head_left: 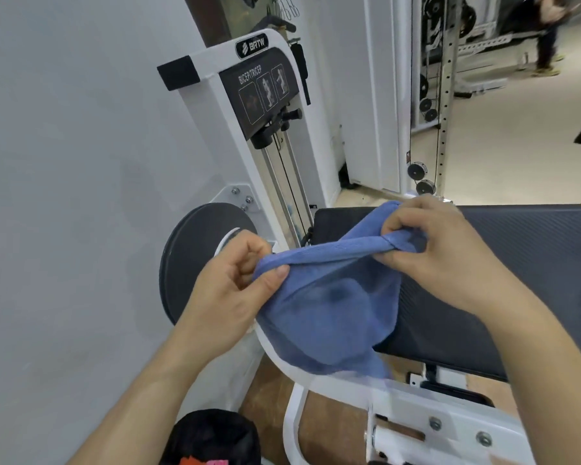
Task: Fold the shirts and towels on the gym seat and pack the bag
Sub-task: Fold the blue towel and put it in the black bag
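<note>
Above the gym seat (517,280), 1 blue towel (329,313) in the grip of 2 hands: left hand (228,297), right hand (440,250).

Both bare forearms reach forward and up. The left hand (235,280) pinches the edge of a blue towel (329,307) between its thumb and curled fingers. The right hand (440,250), slightly higher, grips the same edge, knuckles up.
</note>
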